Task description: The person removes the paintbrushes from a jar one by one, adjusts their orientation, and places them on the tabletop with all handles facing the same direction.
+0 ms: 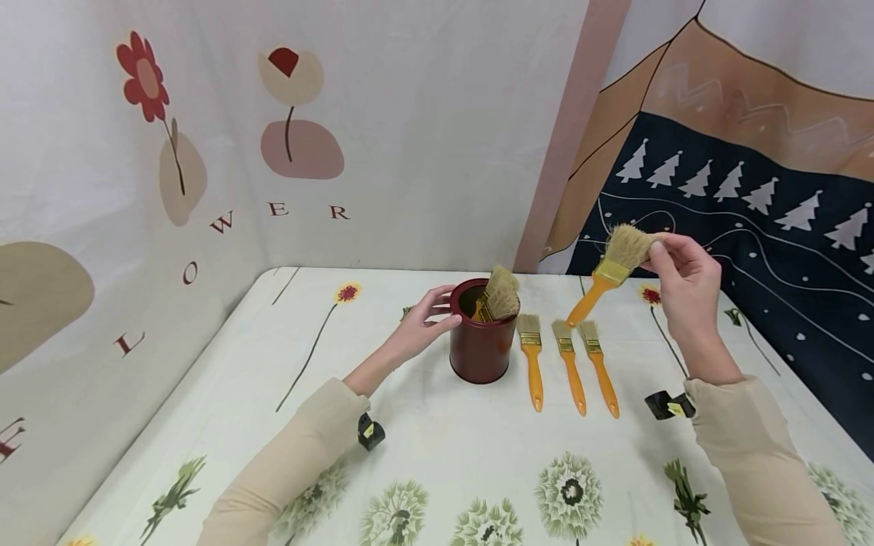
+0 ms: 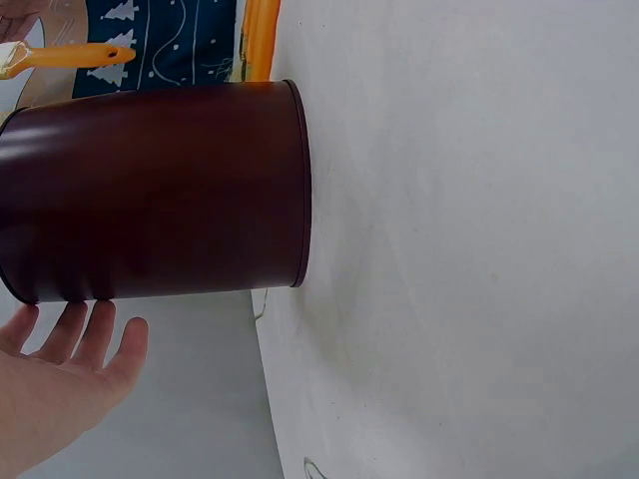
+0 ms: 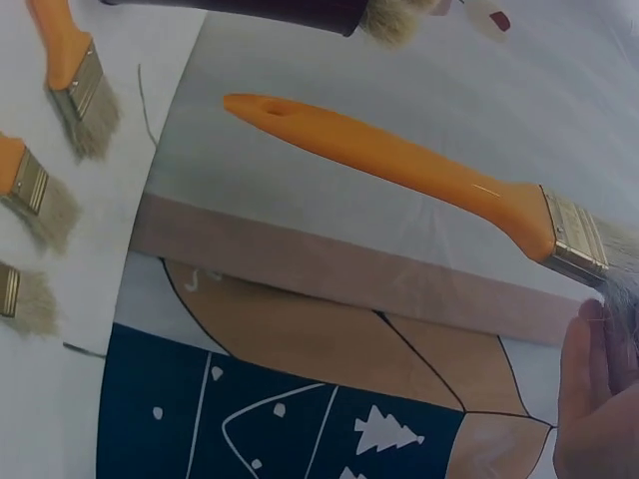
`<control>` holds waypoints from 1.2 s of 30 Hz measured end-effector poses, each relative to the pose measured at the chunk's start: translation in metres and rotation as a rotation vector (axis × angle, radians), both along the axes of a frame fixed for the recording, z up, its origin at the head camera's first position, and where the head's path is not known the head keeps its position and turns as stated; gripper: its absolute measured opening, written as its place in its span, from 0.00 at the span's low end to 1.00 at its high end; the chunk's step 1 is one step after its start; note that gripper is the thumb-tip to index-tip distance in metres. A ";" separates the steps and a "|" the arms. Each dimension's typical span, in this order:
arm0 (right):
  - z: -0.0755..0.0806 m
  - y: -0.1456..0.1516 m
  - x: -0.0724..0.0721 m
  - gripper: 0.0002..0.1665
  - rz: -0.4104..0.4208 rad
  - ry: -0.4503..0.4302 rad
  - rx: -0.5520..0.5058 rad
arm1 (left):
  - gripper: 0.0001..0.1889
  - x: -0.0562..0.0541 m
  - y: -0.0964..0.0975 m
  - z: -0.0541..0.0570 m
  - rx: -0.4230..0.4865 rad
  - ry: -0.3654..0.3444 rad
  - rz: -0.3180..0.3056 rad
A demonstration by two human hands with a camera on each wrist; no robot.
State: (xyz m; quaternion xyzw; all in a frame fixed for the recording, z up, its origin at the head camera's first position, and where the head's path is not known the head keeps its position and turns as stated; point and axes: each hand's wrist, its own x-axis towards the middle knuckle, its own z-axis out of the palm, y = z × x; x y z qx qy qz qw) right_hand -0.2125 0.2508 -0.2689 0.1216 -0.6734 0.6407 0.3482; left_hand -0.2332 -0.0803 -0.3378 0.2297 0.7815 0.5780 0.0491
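Note:
A dark red can (image 1: 480, 353) stands upright on the table, with at least one paintbrush (image 1: 504, 292) in it, bristles up and leaning over the right rim. Spread fingers of my left hand (image 1: 418, 327) touch the can's left side near the top; the left wrist view shows the fingertips right at its wall. To the right, my right hand (image 1: 688, 284) pinches a wide paintbrush (image 1: 601, 284) by its bristles, and the orange handle (image 3: 369, 150) slants down toward the can. This brush hangs above the table.
Three smaller paintbrushes lie right of the can, bristles away from me: one brush (image 1: 532, 364) beside it, then a middle brush (image 1: 570, 368) and a right brush (image 1: 601, 371). A flower-printed cloth (image 1: 410, 425) covers the table; a printed curtain (image 1: 423, 136) hangs behind.

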 end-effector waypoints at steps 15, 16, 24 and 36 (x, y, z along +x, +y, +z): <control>-0.002 0.014 -0.002 0.09 0.100 -0.049 -0.016 | 0.29 0.001 0.000 0.000 0.001 0.005 -0.004; -0.002 0.015 -0.002 0.09 0.104 -0.054 -0.018 | 0.29 0.001 0.000 0.000 0.001 0.005 -0.004; -0.002 0.026 -0.004 0.09 0.130 -0.089 0.042 | 0.29 0.000 0.000 0.001 0.003 0.004 -0.005; -0.010 0.044 -0.013 0.15 -0.023 -0.337 0.325 | 0.29 0.001 0.000 0.001 -0.002 0.005 -0.007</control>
